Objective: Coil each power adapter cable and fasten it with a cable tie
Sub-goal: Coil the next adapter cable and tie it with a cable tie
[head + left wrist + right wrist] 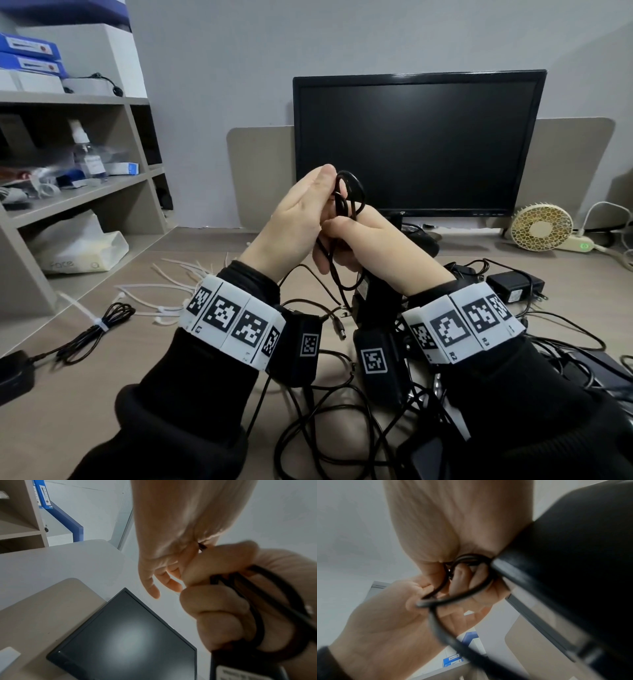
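Both hands are raised in front of the monitor with a black adapter cable (352,192) looped between them. My left hand (329,192) pinches the top of the loops, thumb up. Just below it, my right hand (342,240) is curled round the lower strands, and the black adapter brick (373,294) hangs under its palm. In the right wrist view the cable (467,595) arcs from my right hand (462,574) to my left hand (419,595). The left wrist view shows the right hand (214,601) fisted on the strands (257,588). White cable ties (164,291) lie on the desk to the left.
A coiled, tied adapter cable (99,323) lies at the desk's left with its brick (13,373). Several loose adapters and tangled cables (513,287) crowd the right and near side. A monitor (418,144) stands behind, a small fan (541,226) at right, shelves (85,192) at left.
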Demonstrator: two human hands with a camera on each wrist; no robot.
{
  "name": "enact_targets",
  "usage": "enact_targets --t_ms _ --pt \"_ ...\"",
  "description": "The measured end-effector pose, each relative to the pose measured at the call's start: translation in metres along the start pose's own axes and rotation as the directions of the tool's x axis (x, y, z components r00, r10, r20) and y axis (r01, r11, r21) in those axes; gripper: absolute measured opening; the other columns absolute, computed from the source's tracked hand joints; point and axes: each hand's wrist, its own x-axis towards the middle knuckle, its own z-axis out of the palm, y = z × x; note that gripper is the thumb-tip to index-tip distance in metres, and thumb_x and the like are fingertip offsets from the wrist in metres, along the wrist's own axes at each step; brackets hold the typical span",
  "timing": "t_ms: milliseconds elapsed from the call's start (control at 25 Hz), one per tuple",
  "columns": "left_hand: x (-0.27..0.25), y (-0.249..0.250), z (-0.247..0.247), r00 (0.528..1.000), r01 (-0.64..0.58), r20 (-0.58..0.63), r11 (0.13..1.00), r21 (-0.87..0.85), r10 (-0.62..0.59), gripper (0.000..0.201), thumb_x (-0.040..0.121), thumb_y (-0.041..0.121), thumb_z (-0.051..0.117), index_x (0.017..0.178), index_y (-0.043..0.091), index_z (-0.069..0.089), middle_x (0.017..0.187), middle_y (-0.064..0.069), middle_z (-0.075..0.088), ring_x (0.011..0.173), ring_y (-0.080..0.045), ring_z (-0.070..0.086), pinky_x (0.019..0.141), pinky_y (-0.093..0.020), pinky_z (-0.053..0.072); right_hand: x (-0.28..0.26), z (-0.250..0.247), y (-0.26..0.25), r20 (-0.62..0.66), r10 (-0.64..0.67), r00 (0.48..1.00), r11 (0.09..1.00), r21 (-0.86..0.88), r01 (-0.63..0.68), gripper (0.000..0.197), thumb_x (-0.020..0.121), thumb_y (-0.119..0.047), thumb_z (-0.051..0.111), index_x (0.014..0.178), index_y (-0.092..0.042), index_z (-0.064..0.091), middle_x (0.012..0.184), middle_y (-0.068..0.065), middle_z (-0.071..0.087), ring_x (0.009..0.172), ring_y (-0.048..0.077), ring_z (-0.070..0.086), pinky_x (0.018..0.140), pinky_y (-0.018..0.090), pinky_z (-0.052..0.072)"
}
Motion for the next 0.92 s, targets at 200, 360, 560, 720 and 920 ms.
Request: enact_targets --t_ms 200,360,560,720,920 --pt "0.008 -0.004 -0.013 0.994 -0.083 0.067 0.993 -0.085 0.089 0.023 0.089 0.023 0.048 0.09 0.003 0.06 0.076 0.004 0.06 0.069 -0.006 0.053 0.067 -0.018 0.045 0.0 -0.006 0.0 -0.11 -0.035 0.993 0.998 0.047 0.04 0.031 0.105 -0.02 0.035 0.077 -0.017 0.049 0.053 -0.007 0.038 0.044 0.001 0.032 0.044 0.012 0.028" --pt "0.01 -0.005 -0.018 0.983 -0.183 -0.046 0.976 -0.122 0.178 0.012 0.085 0.017 0.056 0.085 0.007 0.062 0.082 0.004 0.057 0.062 -0.009 0.049 0.056 -0.018 0.043 0.004 -0.008 0.006 -0.068 -0.073 0.995 0.996 -0.059 0.069 0.026 0.1 -0.027 0.044 0.079 -0.022 0.059 0.054 -0.014 0.042 0.051 0.001 0.038 0.054 0.015 0.034" --pt "0.003 0.007 -0.018 0.962 -0.265 -0.082 0.964 -0.027 0.262 0.009 0.091 0.006 0.058 0.094 0.01 0.065 0.07 -0.004 0.057 0.053 0.0 0.049 0.054 -0.009 0.04 0.003 -0.006 0.004 -0.096 -0.112 0.989 0.99 -0.095 0.103 0.031 0.104 -0.013 0.035 0.081 -0.013 0.056 0.047 -0.009 0.046 0.046 0.001 0.043 0.052 0.009 0.034" --pt "0.006 -0.006 -0.018 0.99 -0.14 0.009 0.982 0.127 0.14 0.008 0.091 0.022 0.063 0.097 0.02 0.06 0.079 0.005 0.062 0.069 0.001 0.058 0.061 -0.013 0.044 0.003 -0.01 0.002 -0.376 -0.111 0.92 0.986 0.072 0.148 0.033 0.104 -0.017 0.035 0.08 -0.014 0.057 0.047 -0.004 0.052 0.043 0.003 0.046 0.047 0.016 0.039" --pt "0.007 -0.029 0.001 0.947 -0.048 0.322 0.98 0.192 -0.017 0.01 0.095 0.022 0.056 0.086 0.022 0.061 0.084 0.005 0.068 0.085 -0.014 0.065 0.079 -0.026 0.049 0.001 -0.028 0.0 -0.605 -0.062 0.794 0.922 0.269 0.277 0.03 0.103 -0.016 0.034 0.082 -0.013 0.054 0.055 -0.001 0.053 0.05 0.012 0.049 0.049 0.025 0.043"
